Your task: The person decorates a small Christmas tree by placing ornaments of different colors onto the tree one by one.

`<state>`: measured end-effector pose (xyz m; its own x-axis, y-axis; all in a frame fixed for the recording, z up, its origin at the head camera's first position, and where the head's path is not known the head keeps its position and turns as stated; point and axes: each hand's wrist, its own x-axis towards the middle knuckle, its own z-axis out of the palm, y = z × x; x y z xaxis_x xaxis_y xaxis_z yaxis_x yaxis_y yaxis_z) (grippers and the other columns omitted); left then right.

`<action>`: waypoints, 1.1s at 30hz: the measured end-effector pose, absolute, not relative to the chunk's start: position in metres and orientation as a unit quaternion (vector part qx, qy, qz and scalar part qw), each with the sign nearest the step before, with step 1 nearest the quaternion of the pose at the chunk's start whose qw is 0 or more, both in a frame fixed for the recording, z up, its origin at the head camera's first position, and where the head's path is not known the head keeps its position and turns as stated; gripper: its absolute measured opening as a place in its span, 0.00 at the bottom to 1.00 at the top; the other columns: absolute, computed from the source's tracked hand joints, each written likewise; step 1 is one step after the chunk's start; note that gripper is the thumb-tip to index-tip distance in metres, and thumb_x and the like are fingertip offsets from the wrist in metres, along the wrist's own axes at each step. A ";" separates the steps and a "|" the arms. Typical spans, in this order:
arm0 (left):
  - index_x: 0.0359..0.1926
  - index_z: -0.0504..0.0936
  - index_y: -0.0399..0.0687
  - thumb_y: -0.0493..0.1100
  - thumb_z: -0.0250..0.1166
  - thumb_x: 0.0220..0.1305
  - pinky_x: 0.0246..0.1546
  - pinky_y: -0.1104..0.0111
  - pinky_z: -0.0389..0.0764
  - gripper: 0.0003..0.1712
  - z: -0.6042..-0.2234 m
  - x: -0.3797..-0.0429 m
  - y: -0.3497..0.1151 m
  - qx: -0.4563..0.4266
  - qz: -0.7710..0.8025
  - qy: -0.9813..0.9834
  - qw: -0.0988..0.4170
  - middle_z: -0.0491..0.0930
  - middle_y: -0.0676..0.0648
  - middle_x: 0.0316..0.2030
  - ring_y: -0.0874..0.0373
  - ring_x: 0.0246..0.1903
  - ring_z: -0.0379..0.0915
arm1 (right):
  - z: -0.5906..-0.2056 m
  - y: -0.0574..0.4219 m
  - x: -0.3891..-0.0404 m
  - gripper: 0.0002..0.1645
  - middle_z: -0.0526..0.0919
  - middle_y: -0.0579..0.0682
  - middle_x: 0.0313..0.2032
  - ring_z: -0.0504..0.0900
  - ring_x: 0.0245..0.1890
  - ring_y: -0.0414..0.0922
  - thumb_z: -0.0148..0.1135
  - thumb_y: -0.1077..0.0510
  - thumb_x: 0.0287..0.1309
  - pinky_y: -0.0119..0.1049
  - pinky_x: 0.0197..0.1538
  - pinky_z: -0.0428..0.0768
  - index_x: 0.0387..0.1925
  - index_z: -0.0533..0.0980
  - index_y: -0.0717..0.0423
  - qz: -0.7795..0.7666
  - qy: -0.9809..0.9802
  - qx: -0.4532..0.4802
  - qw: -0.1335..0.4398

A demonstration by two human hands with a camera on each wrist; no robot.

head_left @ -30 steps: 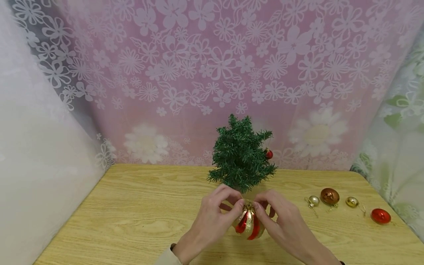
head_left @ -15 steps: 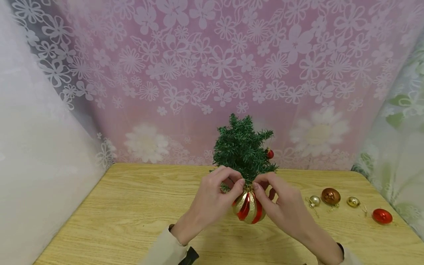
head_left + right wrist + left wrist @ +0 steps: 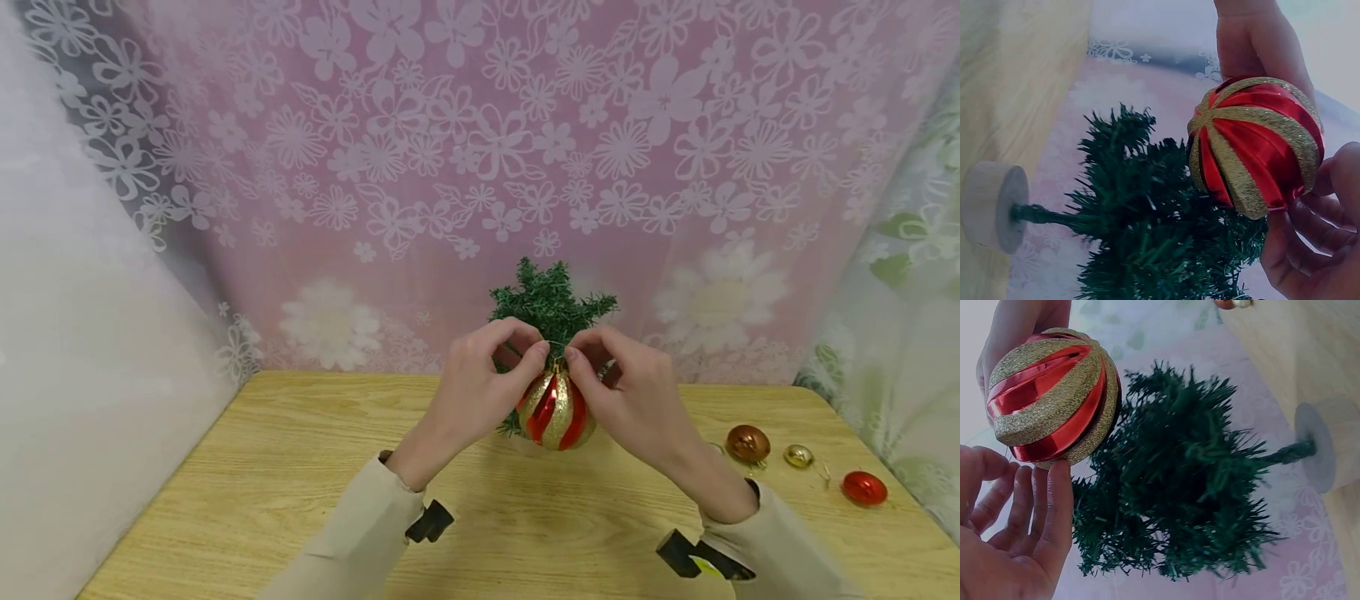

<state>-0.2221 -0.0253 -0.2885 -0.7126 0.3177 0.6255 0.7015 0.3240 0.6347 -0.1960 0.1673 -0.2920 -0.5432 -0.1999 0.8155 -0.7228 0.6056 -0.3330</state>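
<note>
A red and gold glitter-striped Christmas bauble (image 3: 557, 412) hangs between my two hands, in front of a small green artificial Christmas tree (image 3: 551, 292). My left hand (image 3: 480, 379) pinches one side of the thin hanging string (image 3: 555, 342) with thumb and forefinger. On the other side, my right hand (image 3: 630, 387) pinches the same string close to the gold cap. In the left wrist view the striped bauble (image 3: 1054, 394) is beside the tree branches (image 3: 1179, 469), with fingertips at its edge. The right wrist view shows its striped underside (image 3: 1254, 144). The bauble covers much of the tree's lower half.
At the table's right lie a brown bauble (image 3: 747, 443), a small gold bauble (image 3: 798, 455) and a red bauble (image 3: 864, 488). The tree stands on a round wooden base (image 3: 991, 206). Behind the wooden table (image 3: 315, 467) hangs a pink floral curtain (image 3: 450, 167).
Both hands have risen and moved forward, lifting the striped bauble from low before the tree to in front of its middle. My right forearm now covers the small pale bauble.
</note>
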 end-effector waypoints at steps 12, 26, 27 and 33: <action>0.43 0.86 0.50 0.48 0.63 0.73 0.28 0.70 0.79 0.09 -0.268 -0.244 -0.016 -0.264 -0.475 -0.817 0.192 0.86 0.52 0.33 0.58 0.25 0.79 | -0.270 0.168 -0.222 0.04 0.86 0.47 0.28 0.80 0.27 0.38 0.62 0.61 0.69 0.27 0.30 0.77 0.39 0.82 0.55 0.355 -0.855 0.208 0.316; 0.38 0.85 0.53 0.47 0.63 0.71 0.26 0.71 0.77 0.07 -0.272 -0.248 -0.014 -0.221 -0.427 -0.856 0.189 0.83 0.55 0.31 0.63 0.23 0.76 | -0.265 0.165 -0.227 0.09 0.87 0.50 0.29 0.81 0.28 0.43 0.58 0.56 0.71 0.38 0.36 0.78 0.41 0.84 0.54 0.368 -0.895 0.146 0.207; 0.38 0.85 0.53 0.47 0.63 0.71 0.27 0.71 0.77 0.07 -0.273 -0.248 -0.014 -0.224 -0.423 -0.857 0.191 0.83 0.55 0.31 0.63 0.23 0.75 | -0.265 0.165 -0.227 0.09 0.87 0.50 0.29 0.81 0.28 0.43 0.58 0.56 0.71 0.38 0.36 0.78 0.41 0.84 0.54 0.367 -0.896 0.147 0.202; 0.38 0.85 0.53 0.48 0.64 0.71 0.31 0.72 0.81 0.07 -0.278 -0.243 -0.015 -0.239 -0.423 -0.857 0.173 0.84 0.55 0.33 0.64 0.27 0.79 | -0.269 0.168 -0.224 0.08 0.87 0.48 0.29 0.82 0.27 0.41 0.59 0.56 0.71 0.37 0.35 0.79 0.39 0.84 0.52 0.357 -0.901 0.162 0.185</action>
